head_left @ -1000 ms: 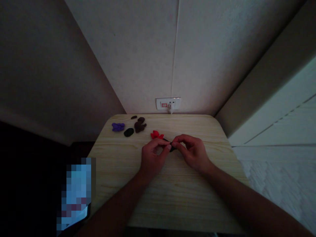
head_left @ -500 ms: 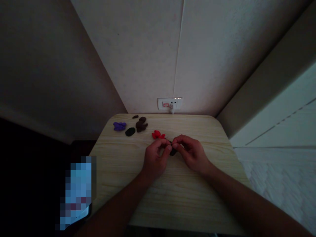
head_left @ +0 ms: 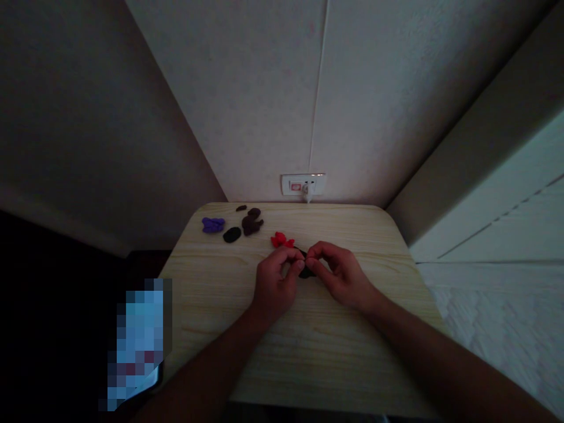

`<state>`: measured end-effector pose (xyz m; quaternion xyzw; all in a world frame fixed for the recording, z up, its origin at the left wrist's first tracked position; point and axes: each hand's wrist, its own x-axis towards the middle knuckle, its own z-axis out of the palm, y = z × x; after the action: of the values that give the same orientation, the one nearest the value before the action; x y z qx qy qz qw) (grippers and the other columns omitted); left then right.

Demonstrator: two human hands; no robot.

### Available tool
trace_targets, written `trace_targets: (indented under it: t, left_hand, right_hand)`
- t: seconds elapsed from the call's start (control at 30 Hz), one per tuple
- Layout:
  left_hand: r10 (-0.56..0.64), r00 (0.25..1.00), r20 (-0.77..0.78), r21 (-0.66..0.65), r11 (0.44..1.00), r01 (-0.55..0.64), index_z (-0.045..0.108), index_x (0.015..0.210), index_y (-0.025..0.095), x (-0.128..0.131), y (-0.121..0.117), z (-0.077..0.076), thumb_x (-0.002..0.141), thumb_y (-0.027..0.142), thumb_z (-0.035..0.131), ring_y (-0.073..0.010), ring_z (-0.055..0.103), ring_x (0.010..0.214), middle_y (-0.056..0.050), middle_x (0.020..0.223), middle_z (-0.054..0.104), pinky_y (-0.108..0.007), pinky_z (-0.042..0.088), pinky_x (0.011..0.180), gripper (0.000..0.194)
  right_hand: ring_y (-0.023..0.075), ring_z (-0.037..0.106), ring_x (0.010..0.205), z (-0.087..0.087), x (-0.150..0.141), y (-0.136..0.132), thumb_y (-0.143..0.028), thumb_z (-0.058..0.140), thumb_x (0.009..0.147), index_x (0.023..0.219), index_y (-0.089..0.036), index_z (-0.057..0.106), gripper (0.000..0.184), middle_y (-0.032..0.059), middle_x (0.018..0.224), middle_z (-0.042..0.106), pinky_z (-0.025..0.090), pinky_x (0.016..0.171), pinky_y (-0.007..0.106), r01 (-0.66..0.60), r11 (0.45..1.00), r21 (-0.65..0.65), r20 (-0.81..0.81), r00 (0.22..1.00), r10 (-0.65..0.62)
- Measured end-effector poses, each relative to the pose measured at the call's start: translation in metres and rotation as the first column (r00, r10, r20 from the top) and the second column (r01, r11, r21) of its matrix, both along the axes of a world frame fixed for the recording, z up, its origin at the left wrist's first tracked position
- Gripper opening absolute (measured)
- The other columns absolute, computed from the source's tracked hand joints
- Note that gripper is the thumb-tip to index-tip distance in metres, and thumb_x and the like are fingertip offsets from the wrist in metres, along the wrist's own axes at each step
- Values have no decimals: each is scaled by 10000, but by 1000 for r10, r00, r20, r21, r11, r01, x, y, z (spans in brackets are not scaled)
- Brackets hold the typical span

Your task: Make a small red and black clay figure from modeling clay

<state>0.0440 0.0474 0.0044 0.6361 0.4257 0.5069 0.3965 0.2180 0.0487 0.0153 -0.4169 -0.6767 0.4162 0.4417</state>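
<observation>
grip: the left hand (head_left: 277,281) and the right hand (head_left: 341,276) each form a narrow thumb-and-index pinch on a small black piece (head_left: 305,272); the tips nearly meet over it and hide part of its outline. low light prevents telling exactly which portion is pinched.

location: the black piece is at mid-width of the table (head_left: 308,352), between the two hands.

step in hand: judging by the pose, fine two-handed fingertip work on the black piece.

requirement: any further move appears to call for light, even pressure; the piece looks soft and could deform under a hard squeeze.

surroundings, black piece as clock centre: red piece (head_left: 281,239) at 11 o'clock, near the left hand; black disc (head_left: 232,235) at 10 o'clock, well apart. from the disc, brown piece (head_left: 251,225) at 2 o'clock, purple piece (head_left: 213,225) at 10. wall socket (head_left: 299,184) at 12 o'clock, beyond the table.
</observation>
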Motion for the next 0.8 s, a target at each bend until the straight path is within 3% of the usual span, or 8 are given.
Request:
trace_targets:
  t: [0.27, 0.53, 0.8]
  left_hand:
    - [20, 996, 85, -51, 999, -15, 718, 853, 175, 6, 0, 1, 884, 245, 687, -192, 692, 776, -50, 825, 731, -309, 566, 742, 83]
    - [85, 988, 130, -44, 996, -80, 804, 910, 187, 5, 2, 3, 856, 232, 735, -208, 759, 859, -64, 907, 809, -344, 617, 831, 99]
    - [76, 975, 208, -150, 988, -45, 798, 807, 181, 4, 6, 5, 757, 189, 778, -205, 754, 770, -53, 799, 797, -354, 626, 757, 55]
  right_hand:
    - [166, 567, 756, 0, -2, -2, -341, 540, 1024, 926, -202, 589, 177, 32, 830, 609, 453, 617, 263, -15, 1000, 3, -6, 1000, 15]
    - [154, 629, 770, -6, -1, 3, -318, 634, 990, 944, -192, 640, 134, 23, 828, 657, 512, 711, 275, 53, 999, 7, -170, 984, -51]
    - [180, 672, 783, -5, 3, 6, -299, 693, 947, 939, -178, 716, 123, 58, 853, 719, 544, 745, 318, 45, 995, 87, -49, 998, -41]
